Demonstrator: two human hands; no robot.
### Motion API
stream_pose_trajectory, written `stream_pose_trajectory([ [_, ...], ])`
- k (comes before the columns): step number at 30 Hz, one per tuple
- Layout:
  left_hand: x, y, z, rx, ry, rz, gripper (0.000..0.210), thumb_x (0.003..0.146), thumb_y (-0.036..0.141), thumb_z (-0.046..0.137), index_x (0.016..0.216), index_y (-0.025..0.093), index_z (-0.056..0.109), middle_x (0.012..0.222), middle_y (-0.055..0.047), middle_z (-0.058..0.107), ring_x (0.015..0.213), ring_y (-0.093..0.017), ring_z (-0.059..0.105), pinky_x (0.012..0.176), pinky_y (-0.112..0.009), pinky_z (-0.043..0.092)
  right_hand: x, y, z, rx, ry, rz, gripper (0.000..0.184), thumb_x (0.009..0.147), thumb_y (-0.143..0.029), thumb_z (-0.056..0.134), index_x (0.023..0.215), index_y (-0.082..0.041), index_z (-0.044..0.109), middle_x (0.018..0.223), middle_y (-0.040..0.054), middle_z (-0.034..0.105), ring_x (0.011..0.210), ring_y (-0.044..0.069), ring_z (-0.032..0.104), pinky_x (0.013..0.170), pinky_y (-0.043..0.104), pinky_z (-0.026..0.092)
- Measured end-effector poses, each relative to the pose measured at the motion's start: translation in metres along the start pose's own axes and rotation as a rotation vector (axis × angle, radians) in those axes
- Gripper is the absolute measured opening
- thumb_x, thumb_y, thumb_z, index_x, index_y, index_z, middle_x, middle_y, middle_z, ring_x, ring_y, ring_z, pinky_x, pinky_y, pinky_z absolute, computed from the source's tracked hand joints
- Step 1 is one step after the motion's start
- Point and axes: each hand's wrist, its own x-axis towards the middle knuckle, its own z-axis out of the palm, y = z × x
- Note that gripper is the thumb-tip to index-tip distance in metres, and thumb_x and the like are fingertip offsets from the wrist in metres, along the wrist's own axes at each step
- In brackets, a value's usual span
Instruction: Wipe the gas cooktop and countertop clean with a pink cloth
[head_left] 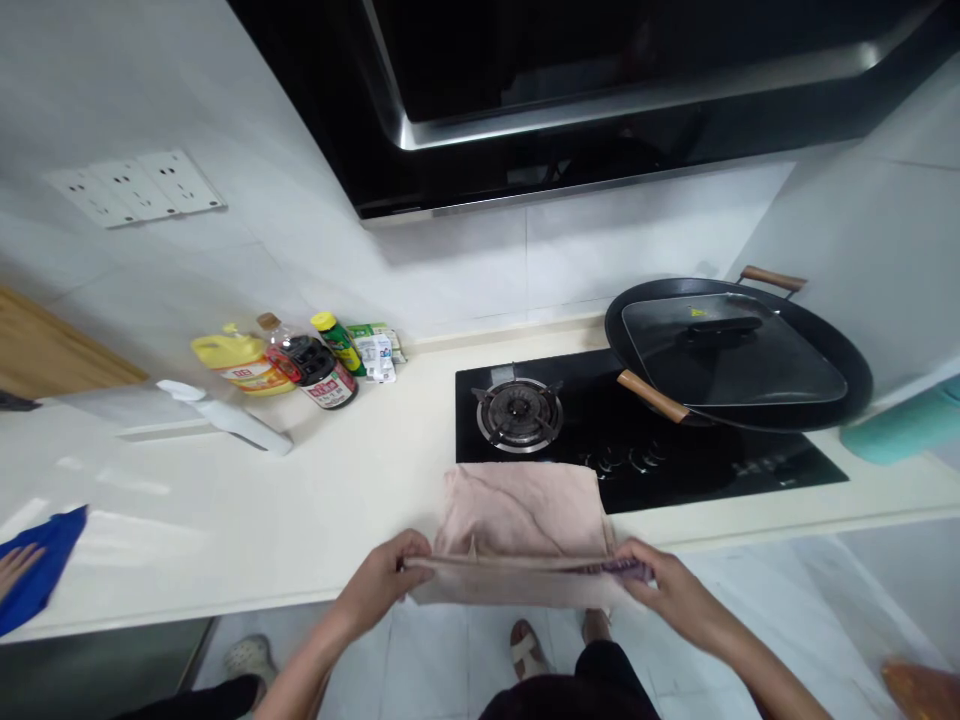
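Note:
A pale pink cloth (525,505) lies partly over the counter's front edge and the near edge of the black gas stove (581,420). Its near part is folded up in a strip that I hold stretched between both hands. My left hand (397,570) pinches the strip's left end, thumb and fingers closed. At the right end, my right hand (649,575) grips the cloth, with a purple patterned bit of fabric showing beside the fingers. The round burner (519,413) sits just beyond the cloth.
A large black pan with a lid (735,350) covers the stove's right side. Bottles (311,370) and a white spray bottle (225,415) stand at left. Another person's hand (19,570) rests on a blue cloth (56,555). The range hood (562,100) hangs above. A green cylinder (900,425) lies right.

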Motion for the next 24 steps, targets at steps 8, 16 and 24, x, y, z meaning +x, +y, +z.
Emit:
stream_pose_trajectory([
  [8, 0.097, 0.003, 0.001, 0.044, 0.398, 0.043, 0.064, 0.073, 0.050, 0.076, 0.129, 0.024, 0.064, 0.127, -0.010, 0.068, 0.105, -0.023, 0.068, 0.092, -0.036, 0.056, 0.090, 0.032, -0.034, -0.079, 0.493, 0.057, 0.065, 0.073, -0.057, 0.063, 0.130, -0.025, 0.057, 0.109, 0.0046, 0.069, 0.080, 0.021, 0.065, 0.084, 0.039, 0.054],
  [16, 0.093, -0.039, 0.049, 0.115, 0.343, -0.221, 0.056, 0.083, 0.053, 0.067, 0.124, 0.014, 0.065, 0.105, -0.016, 0.078, 0.106, -0.029, 0.073, 0.094, -0.038, 0.053, 0.071, 0.057, 0.002, -0.419, 0.352, 0.312, 0.044, 0.097, -0.063, 0.042, 0.112, -0.025, 0.059, 0.107, 0.0126, 0.075, 0.103, 0.032, 0.072, 0.086, 0.043, 0.051],
  [24, 0.105, -0.021, 0.061, -0.095, 0.258, -0.299, 0.049, 0.069, 0.050, 0.081, 0.100, 0.014, 0.068, 0.098, -0.020, 0.078, 0.109, -0.039, 0.072, 0.090, -0.046, 0.056, 0.101, 0.018, 0.048, -0.245, 0.329, 0.376, 0.025, 0.091, -0.041, 0.054, 0.109, -0.025, 0.054, 0.094, 0.0083, 0.072, 0.098, 0.030, 0.071, 0.089, 0.043, 0.051],
])
